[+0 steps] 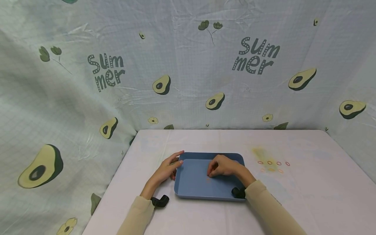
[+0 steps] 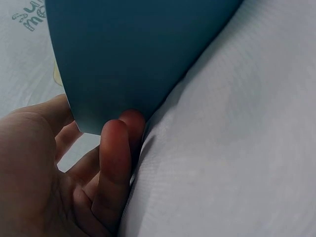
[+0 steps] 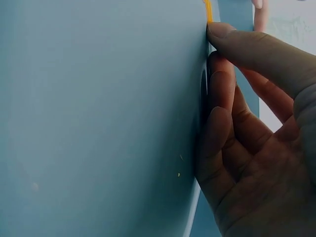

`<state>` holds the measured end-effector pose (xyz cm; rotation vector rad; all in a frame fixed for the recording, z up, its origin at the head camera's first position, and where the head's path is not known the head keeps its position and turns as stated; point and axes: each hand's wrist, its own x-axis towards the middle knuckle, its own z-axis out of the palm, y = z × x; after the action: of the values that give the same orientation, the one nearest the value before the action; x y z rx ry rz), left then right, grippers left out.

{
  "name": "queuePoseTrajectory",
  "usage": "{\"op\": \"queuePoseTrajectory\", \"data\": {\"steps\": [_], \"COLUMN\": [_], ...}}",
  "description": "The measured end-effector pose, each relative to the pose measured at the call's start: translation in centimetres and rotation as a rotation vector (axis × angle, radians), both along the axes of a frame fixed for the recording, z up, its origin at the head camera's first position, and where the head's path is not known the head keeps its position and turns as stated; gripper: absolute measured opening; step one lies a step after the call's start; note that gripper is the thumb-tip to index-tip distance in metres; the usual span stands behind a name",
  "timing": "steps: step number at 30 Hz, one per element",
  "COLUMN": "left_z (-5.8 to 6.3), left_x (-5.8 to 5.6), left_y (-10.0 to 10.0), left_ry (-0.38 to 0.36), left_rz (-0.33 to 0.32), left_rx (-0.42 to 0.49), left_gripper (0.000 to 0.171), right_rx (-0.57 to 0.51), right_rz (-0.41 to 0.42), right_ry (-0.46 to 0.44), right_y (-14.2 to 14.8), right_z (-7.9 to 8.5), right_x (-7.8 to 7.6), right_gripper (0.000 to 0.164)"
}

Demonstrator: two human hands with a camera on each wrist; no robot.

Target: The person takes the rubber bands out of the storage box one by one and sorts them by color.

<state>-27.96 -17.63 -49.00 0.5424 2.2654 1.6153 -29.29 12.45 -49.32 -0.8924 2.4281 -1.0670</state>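
Observation:
A shallow blue tray [image 1: 191,186] lies on the pink-white table. My left hand [image 1: 165,168] holds its left side, thumb at the rim; in the left wrist view the curled fingers [image 2: 116,153] touch the tray's outer wall [image 2: 133,54]. Over the middle of the tray, my right hand [image 1: 224,165] has its fingers bent down close to the tray floor. Between thumb and fingertip it pinches a small, thin orange ring [image 3: 208,11], which the right wrist view shows only in part. The other right fingers [image 3: 222,89] curl beside the tray floor.
Right of the tray lie a row of small red rings [image 1: 269,162] and a row of small orange rings [image 1: 271,169], several in all, around a yellowish patch on the cloth. A black wrist camera [image 1: 160,201] sits at the left cuff, another [image 1: 238,192] over the tray's near right corner.

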Motion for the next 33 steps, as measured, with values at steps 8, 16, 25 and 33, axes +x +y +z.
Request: {"op": "queuePoseTrajectory", "data": {"steps": [8, 16, 25, 33], "left_z": [-0.2, -0.1, -0.1, -0.3], "left_x": [-0.1, -0.1, -0.2, -0.1], "left_y": [0.1, 0.1, 0.1, 0.1], "left_ry": [0.003, -0.006, 0.009, 0.022], "left_rz": [0.011, 0.009, 0.0, 0.021], "left_rx": [-0.013, -0.015, -0.007, -0.009], "left_gripper": [0.053, 0.054, 0.054, 0.053], "right_rx": [0.061, 0.084, 0.084, 0.06], "right_rz": [-0.011, -0.02, -0.036, -0.047], "right_ry": [0.031, 0.05, 0.048, 0.085], "right_y": [-0.2, -0.1, 0.4, 1.2], "right_z": [0.1, 0.2, 1.0, 2.5], "right_x": [0.2, 0.2, 0.0, 0.3], "right_gripper": [0.004, 0.008, 0.012, 0.007]}}
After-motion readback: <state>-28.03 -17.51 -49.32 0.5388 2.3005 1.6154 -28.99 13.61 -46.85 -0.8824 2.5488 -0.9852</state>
